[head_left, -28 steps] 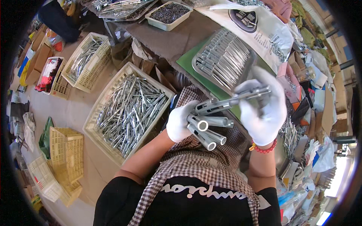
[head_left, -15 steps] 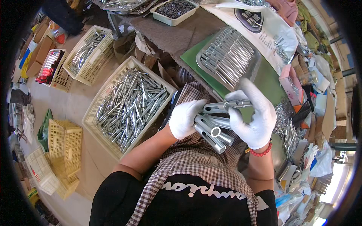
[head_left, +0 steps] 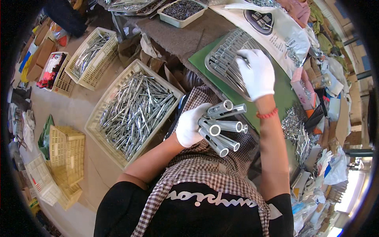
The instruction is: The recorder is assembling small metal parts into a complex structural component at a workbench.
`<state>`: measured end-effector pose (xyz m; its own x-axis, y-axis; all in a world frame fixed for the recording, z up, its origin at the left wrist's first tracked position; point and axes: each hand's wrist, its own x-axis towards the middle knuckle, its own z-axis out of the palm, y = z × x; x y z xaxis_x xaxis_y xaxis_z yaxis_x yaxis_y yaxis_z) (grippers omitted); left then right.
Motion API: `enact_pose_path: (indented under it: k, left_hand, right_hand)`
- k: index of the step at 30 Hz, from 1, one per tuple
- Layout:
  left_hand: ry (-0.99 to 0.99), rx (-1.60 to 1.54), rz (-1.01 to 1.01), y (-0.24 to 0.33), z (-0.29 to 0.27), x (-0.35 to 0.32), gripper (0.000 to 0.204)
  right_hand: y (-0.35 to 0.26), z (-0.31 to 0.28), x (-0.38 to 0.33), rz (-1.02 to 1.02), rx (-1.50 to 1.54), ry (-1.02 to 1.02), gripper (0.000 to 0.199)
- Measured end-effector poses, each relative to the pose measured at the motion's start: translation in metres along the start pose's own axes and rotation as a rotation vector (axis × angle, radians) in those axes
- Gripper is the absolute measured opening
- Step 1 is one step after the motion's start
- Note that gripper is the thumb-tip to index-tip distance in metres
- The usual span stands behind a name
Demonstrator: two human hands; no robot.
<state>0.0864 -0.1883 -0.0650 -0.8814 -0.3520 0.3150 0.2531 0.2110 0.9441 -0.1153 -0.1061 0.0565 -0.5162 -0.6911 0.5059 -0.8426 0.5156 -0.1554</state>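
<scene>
My gloved left hand (head_left: 191,125) is closed around a bundle of several slotted metal tubes (head_left: 218,125), their open round ends pointing right and toward me. It holds them over my checkered apron. To the right and farther away, my gloved right hand (head_left: 258,75) is above the metal tray (head_left: 209,68). Its fingers are bent together on a slim metal rod (head_left: 245,61), only partly visible between them. Rows of shiny metal pieces (head_left: 231,53) lie side by side in the tray, partly hidden by this hand.
A cream crate (head_left: 94,118) heaped with metal rods stands at left, with a smaller crate (head_left: 73,71) of rods beyond it. The tray lies on a green board (head_left: 197,59). Loose small metal parts (head_left: 298,130) are piled at right. A tub of dark screws (head_left: 183,10) stands at the back.
My right hand has left the tube bundle and moved away from me to the tray. My left hand still holds the bundle, its tube ends now more spread and turned.
</scene>
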Motion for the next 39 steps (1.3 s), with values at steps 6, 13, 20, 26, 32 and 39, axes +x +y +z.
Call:
enact_pose_path:
  k: [6,13,20,26,32,39]
  left_hand:
    - [0.113,-0.037,0.055,-0.006,-0.004,-0.004,0.045]
    - [0.076,-0.149,0.02,-0.002,-0.011,-0.003,0.054]
    - [0.08,-0.091,-0.014,-0.01,-0.009,-0.006,0.059]
    - [0.075,-0.15,-0.108,-0.004,-0.011,-0.009,0.062]
    - [0.027,-0.361,-0.069,0.006,-0.017,-0.006,0.058]
    - [-0.005,-0.847,-0.135,0.003,-0.015,-0.005,0.042]
  right_hand:
    - [-0.003,0.018,0.012,0.128,-0.13,-0.163,0.021]
    - [-0.004,0.014,0.018,0.179,-0.125,-0.201,0.024]
    - [-0.009,0.007,0.021,0.262,-0.076,-0.35,0.027]
    - [-0.001,-0.007,0.003,0.259,0.294,-0.081,0.033]
    - [-0.042,-0.09,-0.038,0.255,1.109,0.21,0.048]
    - [-0.054,-0.094,-0.067,0.234,1.123,0.452,0.041]
